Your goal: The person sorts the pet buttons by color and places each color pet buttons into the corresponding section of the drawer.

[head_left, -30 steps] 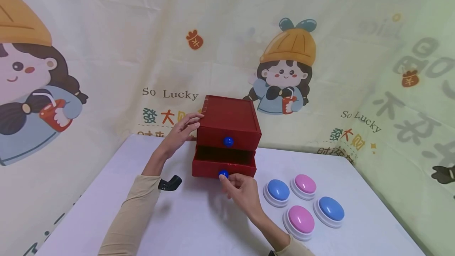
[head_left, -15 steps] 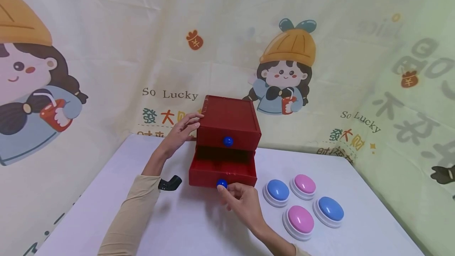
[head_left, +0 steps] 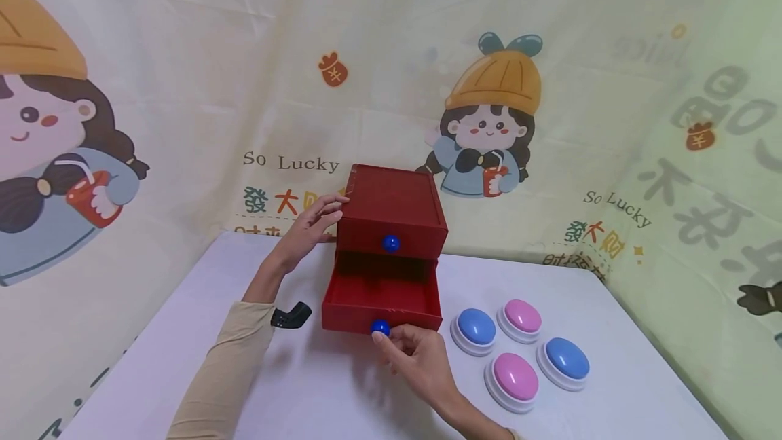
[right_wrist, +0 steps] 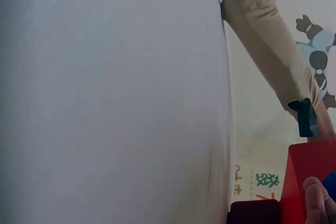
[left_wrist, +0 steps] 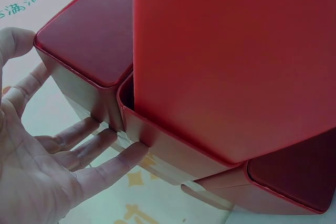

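Observation:
A small red two-drawer cabinet (head_left: 394,195) stands on the white table near the back. Its upper drawer, with a blue knob (head_left: 391,244), is closed, while the lower drawer (head_left: 343,316) is pulled well out, its inside bare. With thumb and fingers my right hand (head_left: 420,362) pinches the lower drawer's round blue knob (head_left: 380,327). My left hand (head_left: 305,231) rests against the cabinet's left side. In the left wrist view, the extended fingers of that left hand (left_wrist: 58,177) lie along the cabinet wall (left_wrist: 173,150).
Right of the cabinet, blue push buttons (head_left: 477,326) and pink push buttons (head_left: 516,377) with white bases sit on the table (head_left: 293,386). A black camera mount (head_left: 292,316) sticks out from the left wrist. A printed cloth (head_left: 391,121) hangs close behind the cabinet.
My right hand has drawn the lower drawer farther out toward me by its knob, and more of its inside shows. The left hand has kept its place on the cabinet's side.

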Motion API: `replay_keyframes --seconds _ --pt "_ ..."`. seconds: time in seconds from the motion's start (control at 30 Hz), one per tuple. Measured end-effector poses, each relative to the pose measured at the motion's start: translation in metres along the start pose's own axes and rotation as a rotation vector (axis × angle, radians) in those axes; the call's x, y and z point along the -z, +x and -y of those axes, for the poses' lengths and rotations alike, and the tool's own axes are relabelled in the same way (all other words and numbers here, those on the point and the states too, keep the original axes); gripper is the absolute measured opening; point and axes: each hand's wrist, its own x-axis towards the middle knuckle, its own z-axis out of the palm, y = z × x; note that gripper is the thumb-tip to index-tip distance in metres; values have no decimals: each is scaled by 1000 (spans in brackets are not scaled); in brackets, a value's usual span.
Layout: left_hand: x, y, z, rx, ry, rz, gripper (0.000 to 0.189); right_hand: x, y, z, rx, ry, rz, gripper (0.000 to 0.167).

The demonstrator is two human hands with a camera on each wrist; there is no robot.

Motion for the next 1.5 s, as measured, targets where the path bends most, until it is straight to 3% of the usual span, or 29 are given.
replay_keyframes --seconds 0.13,0.3,0.5,0.67,0.97,1.17,1.27,1.37,1.5 --pt "0 0 2 -2 -2 5 46 4 -3 -1 99 -143 -43 18" --pt "0 1 2 -5 -4 4 47 11 -6 0 313 -284 -166 10" --pt "1 1 1 2 -13 7 47 23 -6 3 547 -256 -229 14" --pt "1 1 2 -2 -15 10 47 38 -3 10 626 -229 -279 10" --pt "1 1 2 0 -16 6 47 66 7 11 626 -239 -424 21" --pt "1 0 2 4 -17 2 47 79 14 5 553 -287 -477 16" --pt "1 1 1 1 -24 5 47 86 20 0 468 -290 -459 10" --pt "0 1 1 -1 -26 5 47 94 25 -5 324 -284 -411 4" --pt "0 1 1 3 -27 4 47 103 31 -14 130 -305 -318 12"
